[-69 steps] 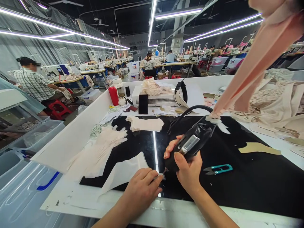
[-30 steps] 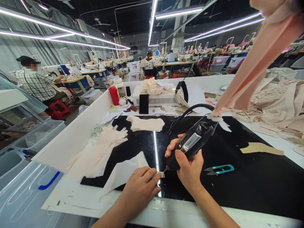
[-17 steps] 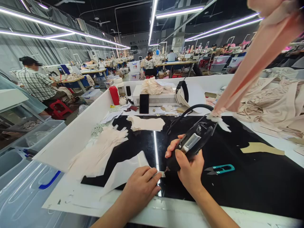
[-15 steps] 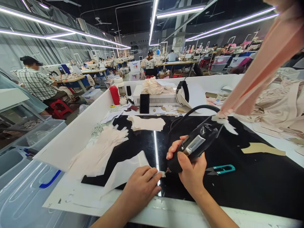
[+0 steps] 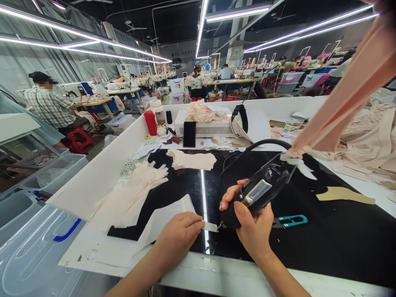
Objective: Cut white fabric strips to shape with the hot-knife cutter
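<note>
**Two hands work a small fabric tab with a corded hand tool on a glossy black worktop**

Low in the centre of the frame, a small pale fabric tab [image 5: 210,226] lies flat on a shiny black tabletop [image 5: 324,235] that mirrors a ceiling light as a thin white line. The tab is thin, matte and roughly rectangular. The left hand [image 5: 177,239] comes in from the bottom edge, palm down, fingers bent, pressing and pinching the tab's left end against the surface. The right hand [image 5: 252,225], just right of it, is clenched around a black hand tool [image 5: 258,192] — a rounded, tapering plastic body with a metallic plate on top. The tool slants down to the left, its fine tip meeting the tab's right end. A black cable [image 5: 256,146] loops from its back toward the upper centre.

Just right of the right hand lie teal thread snips [image 5: 291,221], small and flat. Further right, a tan cardboard pattern piece [image 5: 345,194] rests on the black surface. To the left, a fanned stack of cream fabric pieces [image 5: 133,194] spreads across the table, with a sheet of white paper [image 5: 161,218] partly under the left hand. At centre-back stand a white slotted machine [image 5: 206,128], a dark phone [image 5: 189,134] leaning on it, and a red bottle [image 5: 151,123]. Peach fabric strips [image 5: 343,95] hang across the upper right, hiding part of the heaped beige cloth [image 5: 371,136] behind. In the upper left, a person in a checked shirt [image 5: 51,107] sits at another table.
</note>
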The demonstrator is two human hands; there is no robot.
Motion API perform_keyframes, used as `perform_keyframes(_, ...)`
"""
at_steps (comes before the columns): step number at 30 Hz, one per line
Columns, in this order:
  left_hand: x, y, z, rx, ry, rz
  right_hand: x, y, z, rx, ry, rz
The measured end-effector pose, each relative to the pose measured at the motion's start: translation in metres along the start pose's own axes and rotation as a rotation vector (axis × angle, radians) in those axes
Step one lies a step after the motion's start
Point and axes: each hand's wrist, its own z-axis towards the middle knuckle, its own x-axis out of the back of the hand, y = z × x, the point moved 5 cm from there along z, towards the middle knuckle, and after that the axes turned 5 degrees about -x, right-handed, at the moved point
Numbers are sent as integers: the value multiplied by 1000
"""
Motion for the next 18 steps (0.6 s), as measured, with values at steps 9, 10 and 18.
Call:
perform_keyframes(9, -1, -5, 2, 4, -17, -42, 8, -3, -3, -15, -4, -6)
perform_keyframes(10, -2, -5, 1, -1, -12, -39, 9, -4, -3, -17, -5, -6)
perform_keyframes(18, -5, -4, -1, -63, -34, 41, 9, -4, -2, -16, -13, -7)
